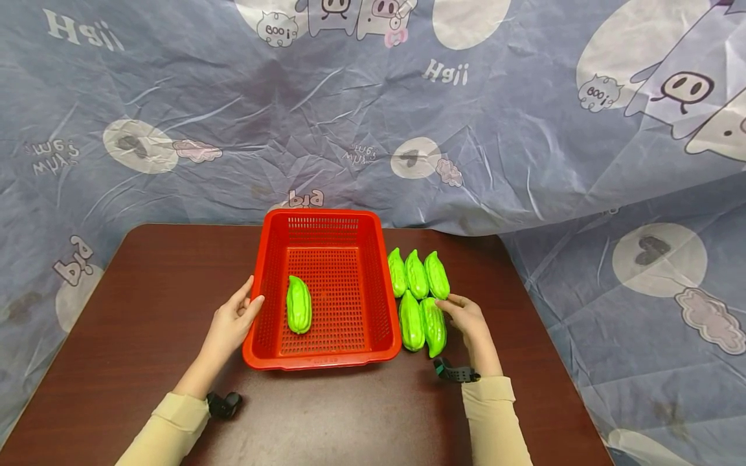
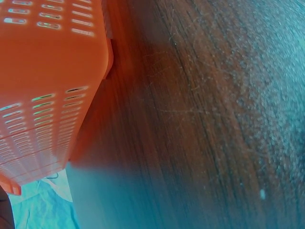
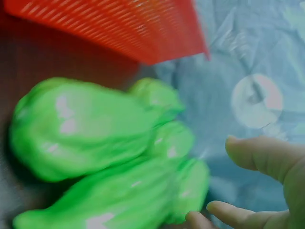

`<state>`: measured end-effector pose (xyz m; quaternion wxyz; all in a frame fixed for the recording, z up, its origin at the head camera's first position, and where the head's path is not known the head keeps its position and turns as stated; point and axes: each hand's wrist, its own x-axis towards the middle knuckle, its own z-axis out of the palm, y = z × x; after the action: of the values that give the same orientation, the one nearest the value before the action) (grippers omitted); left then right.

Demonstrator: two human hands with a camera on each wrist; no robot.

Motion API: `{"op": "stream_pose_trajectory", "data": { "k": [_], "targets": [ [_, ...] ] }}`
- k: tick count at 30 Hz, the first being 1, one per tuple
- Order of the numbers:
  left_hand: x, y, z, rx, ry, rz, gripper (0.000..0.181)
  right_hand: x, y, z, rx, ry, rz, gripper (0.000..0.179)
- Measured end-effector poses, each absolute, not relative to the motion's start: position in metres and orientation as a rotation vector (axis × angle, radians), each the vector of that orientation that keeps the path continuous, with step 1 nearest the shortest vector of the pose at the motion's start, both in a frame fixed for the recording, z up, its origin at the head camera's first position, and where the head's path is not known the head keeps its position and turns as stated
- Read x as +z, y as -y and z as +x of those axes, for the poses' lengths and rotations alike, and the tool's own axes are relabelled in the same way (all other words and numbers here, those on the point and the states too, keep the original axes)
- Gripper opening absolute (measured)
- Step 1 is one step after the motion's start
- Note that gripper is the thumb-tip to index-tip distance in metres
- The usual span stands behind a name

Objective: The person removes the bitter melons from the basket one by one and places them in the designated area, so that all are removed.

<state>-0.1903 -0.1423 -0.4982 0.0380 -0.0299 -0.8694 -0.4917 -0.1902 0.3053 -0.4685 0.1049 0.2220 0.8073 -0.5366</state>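
My left hand [image 1: 229,323] holds the left rim of a red plastic basket [image 1: 381,310], its thumb at the rim. One bright green, ribbed vegetable like a bitter melon [image 1: 299,305] lies inside on the left of the basket floor. Right of the basket, several more green bitter melons [image 1: 412,323] lie in two rows on the table. My right hand [image 1: 469,320] is beside the nearer right bitter melon [image 1: 432,327], fingertips close over its far end; contact cannot be told. In the right wrist view its thumb [image 3: 259,155] and fingers are spread, with nothing between them.
The dark brown wooden table [image 1: 151,304] runs under everything, its back edge just beyond the basket. A crumpled grey-blue cloth [image 1: 326,116] with cartoon prints hangs behind and to the right. Dark straps with small devices [image 1: 224,404] sit at both wrists.
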Motion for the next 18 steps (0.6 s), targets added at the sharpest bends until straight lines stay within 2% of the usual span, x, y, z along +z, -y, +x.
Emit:
{"op": "stream_pose_trajectory", "data": {
  "k": [9, 18],
  "targets": [
    [-0.498, 0.141, -0.191, -1.502, 2.666, -0.093, 0.06, -0.423, -0.271, -0.2, -1.619, -2.523, 0.519, 0.065],
    [-0.498, 0.141, -0.19, -1.502, 2.666, -0.092, 0.059, -0.407, -0.217, -0.214, -1.687, -2.447, 0.322, 0.062]
  ]
}}
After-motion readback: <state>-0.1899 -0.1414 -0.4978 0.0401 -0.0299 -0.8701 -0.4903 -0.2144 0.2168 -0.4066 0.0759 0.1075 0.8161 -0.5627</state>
